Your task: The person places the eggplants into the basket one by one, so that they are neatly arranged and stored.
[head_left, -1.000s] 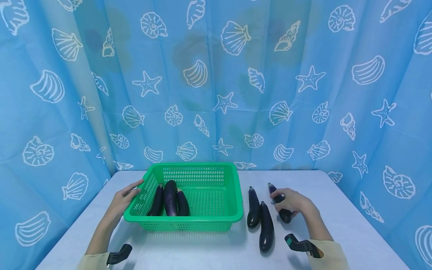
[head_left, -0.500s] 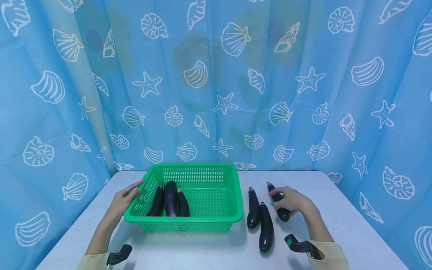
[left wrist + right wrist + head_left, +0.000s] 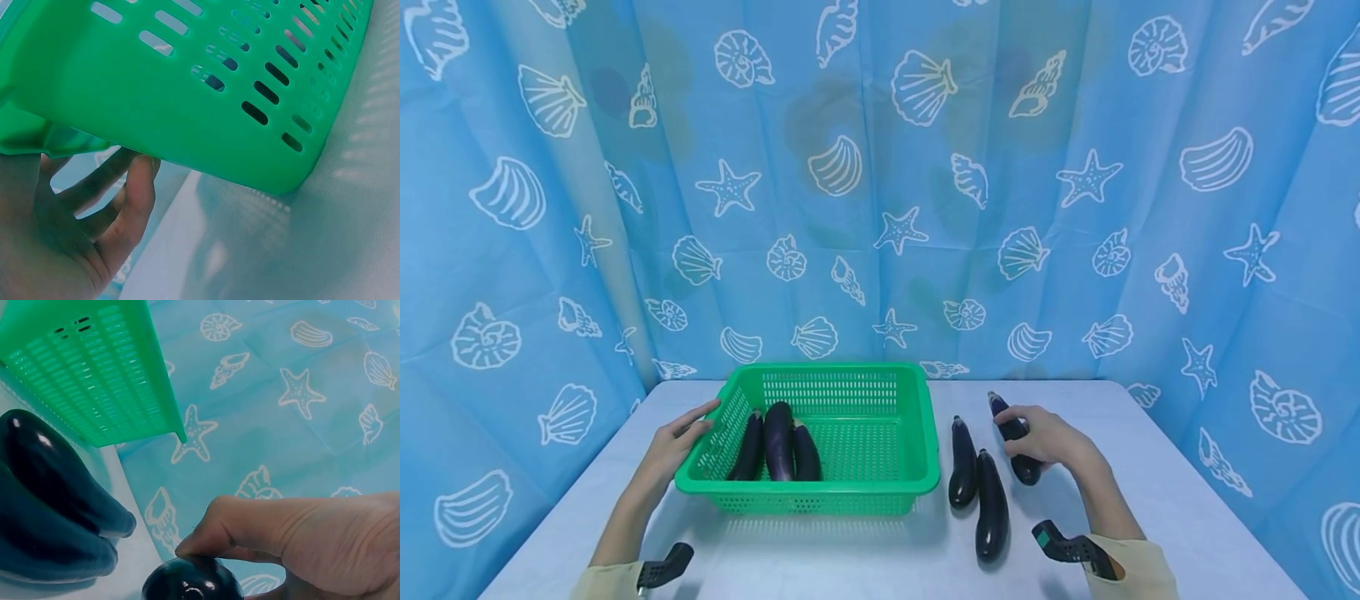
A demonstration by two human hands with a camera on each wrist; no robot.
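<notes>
Your right hand [image 3: 1045, 437] and its gripped eggplant [image 3: 1013, 429] have shifted slightly towards the far edge of the worktop [image 3: 790, 558], your thumb and fingers closed around its sides. Nearest the front edge, right of centre, lies one loose eggplant [image 3: 992, 510], a second eggplant [image 3: 963, 468] just beside it, farther back. Left of these, three eggplants [image 3: 780, 446] lie in the green basket [image 3: 805, 485], whose left rim your left hand [image 3: 672, 446] touches with loosely extended fingers. Behind the far edge hangs a blue curtain [image 3: 880, 179].

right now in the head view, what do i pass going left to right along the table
left hand → basket with three eggplants inside → first loose eggplant → second loose eggplant → gripped eggplant → right hand
</notes>
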